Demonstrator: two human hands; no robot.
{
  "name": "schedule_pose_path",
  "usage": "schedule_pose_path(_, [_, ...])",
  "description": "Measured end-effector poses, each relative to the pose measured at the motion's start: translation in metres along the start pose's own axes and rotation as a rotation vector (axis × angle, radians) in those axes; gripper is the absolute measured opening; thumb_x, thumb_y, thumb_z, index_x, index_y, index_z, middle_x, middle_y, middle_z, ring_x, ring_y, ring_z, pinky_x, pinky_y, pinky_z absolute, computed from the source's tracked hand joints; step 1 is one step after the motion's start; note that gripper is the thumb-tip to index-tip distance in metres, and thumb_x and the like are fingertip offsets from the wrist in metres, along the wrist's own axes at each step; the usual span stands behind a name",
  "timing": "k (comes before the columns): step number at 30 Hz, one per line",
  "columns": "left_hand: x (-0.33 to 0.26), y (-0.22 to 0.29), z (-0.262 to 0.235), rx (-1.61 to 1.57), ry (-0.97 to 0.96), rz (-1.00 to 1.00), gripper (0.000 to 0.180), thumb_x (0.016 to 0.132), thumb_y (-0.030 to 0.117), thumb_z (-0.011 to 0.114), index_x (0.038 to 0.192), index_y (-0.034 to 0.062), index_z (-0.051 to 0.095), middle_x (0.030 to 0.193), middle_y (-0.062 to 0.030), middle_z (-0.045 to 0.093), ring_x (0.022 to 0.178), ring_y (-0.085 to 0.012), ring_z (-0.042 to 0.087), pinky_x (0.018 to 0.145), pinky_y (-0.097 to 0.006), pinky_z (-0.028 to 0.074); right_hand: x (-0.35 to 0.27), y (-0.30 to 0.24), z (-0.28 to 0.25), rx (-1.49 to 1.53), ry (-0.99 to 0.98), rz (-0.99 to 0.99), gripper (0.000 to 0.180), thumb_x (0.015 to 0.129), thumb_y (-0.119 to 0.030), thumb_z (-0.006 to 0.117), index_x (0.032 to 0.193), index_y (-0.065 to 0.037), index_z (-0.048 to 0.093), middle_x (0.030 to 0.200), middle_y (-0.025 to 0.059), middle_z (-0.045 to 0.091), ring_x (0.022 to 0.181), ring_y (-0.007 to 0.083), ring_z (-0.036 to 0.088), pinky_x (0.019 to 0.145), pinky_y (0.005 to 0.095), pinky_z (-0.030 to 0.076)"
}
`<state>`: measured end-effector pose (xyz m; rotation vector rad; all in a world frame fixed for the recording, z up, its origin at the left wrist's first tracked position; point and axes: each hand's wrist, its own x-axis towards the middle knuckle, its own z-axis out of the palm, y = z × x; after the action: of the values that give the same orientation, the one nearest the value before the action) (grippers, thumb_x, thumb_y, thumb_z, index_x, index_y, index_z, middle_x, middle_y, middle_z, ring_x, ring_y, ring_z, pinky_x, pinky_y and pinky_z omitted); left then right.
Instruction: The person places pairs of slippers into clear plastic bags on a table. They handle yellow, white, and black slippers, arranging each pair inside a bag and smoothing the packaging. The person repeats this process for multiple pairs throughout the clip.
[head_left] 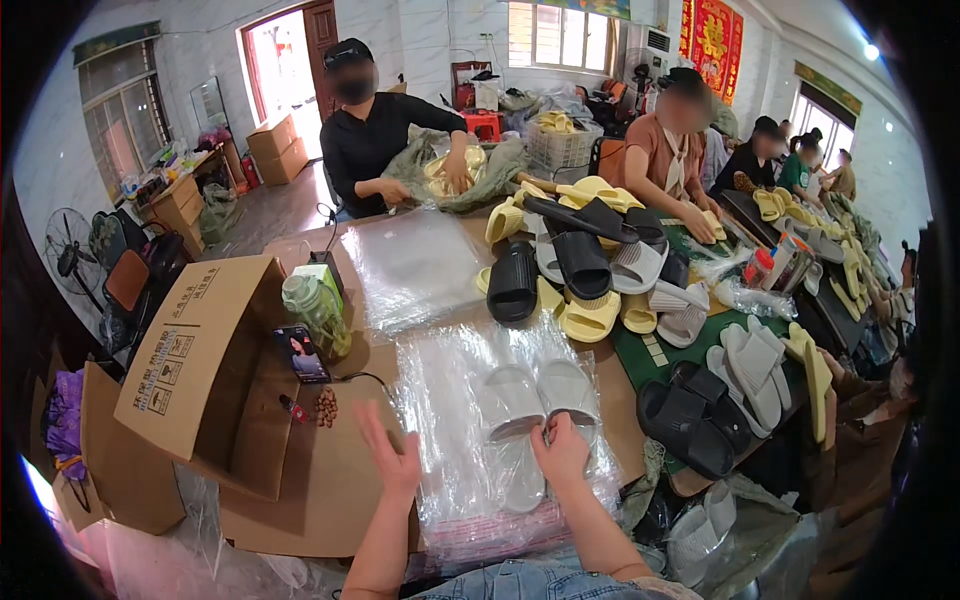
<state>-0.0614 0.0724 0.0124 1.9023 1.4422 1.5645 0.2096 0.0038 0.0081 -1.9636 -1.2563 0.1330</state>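
A pair of light grey slide slippers lies side by side on a stack of clear plastic bags (440, 400) before me. The left slipper (512, 398) has its sole stretching toward me, with a sheen of plastic about it. My right hand (564, 455) is closed at the inner edge of the right slipper (568, 385), fingers pinched together, and hides part of its sole. Whether plastic film is also pinched there I cannot make out. Raised left of the bags, my left hand (393, 452) is open and holds nothing.
An open cardboard box (205, 360), a green-tinted bottle (318, 310), a propped phone (300, 355) and brown beads (326, 407) stand left. Yellow, black and grey slippers (580, 265) are heaped ahead; black slippers (692, 420) lie right. A co-worker (375, 140) handles gold slippers across the table.
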Motion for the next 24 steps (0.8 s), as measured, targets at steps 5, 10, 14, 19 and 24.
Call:
schedule_pose_path(5, [0.002,0.027,0.002,-0.157,-0.592,0.283,0.083,0.084,0.03,0.078,0.154,0.0059,0.04,0.161,-0.0262,0.036,0.144,-0.0434,0.042,0.116,-0.048,0.037,0.002,0.002,0.003,-0.044,-0.024,-0.03,0.028,0.09,-0.029,0.069,0.096,-0.006,0.056,0.083,0.0152,0.066,0.074,0.0393,0.067,0.065,0.0527,0.052])
schedule_pose_path(10, [-0.002,0.05,0.019,-0.007,-0.898,0.204,0.095,0.081,0.042,0.08,0.157,0.0073,0.033,0.157,-0.0247,0.041,0.138,-0.0421,0.048,0.113,-0.045,0.041,0.003,0.002,-0.002,-0.092,-0.053,-0.043,0.025,0.092,-0.029,0.066,0.096,-0.006,0.055,0.086,0.0177,0.068,0.074,0.0415,0.067,0.066,0.0537,0.052])
schedule_pose_path(14, [-0.006,0.047,0.023,0.067,-0.931,0.121,0.099,0.079,0.041,0.08,0.157,0.003,0.032,0.148,-0.0242,0.051,0.133,-0.0442,0.05,0.114,-0.047,0.038,0.002,0.012,-0.012,-0.029,-0.032,-0.09,0.024,0.09,-0.027,0.066,0.092,-0.006,0.057,0.081,0.0171,0.067,0.071,0.0416,0.066,0.064,0.0534,0.051])
schedule_pose_path(19, [-0.008,0.048,0.027,0.102,-0.928,0.287,0.073,0.084,0.037,0.077,0.142,-0.0005,0.053,0.152,-0.0245,0.048,0.14,-0.0424,0.045,0.116,-0.048,0.036,-0.024,0.042,-0.073,0.052,-0.169,-0.03,0.024,0.084,-0.025,0.07,0.088,-0.005,0.058,0.072,0.0156,0.065,0.068,0.0384,0.066,0.061,0.0489,0.05])
schedule_pose_path(24, [-0.014,0.039,0.028,0.138,-0.924,0.276,0.069,0.085,0.033,0.076,0.142,-0.0006,0.055,0.155,-0.0221,0.046,0.145,-0.0397,0.04,0.12,-0.049,0.03,-0.082,0.089,-0.157,0.03,-0.281,-0.029,0.027,0.078,-0.024,0.072,0.089,-0.004,0.059,0.071,0.0144,0.064,0.066,0.036,0.065,0.061,0.0448,0.051])
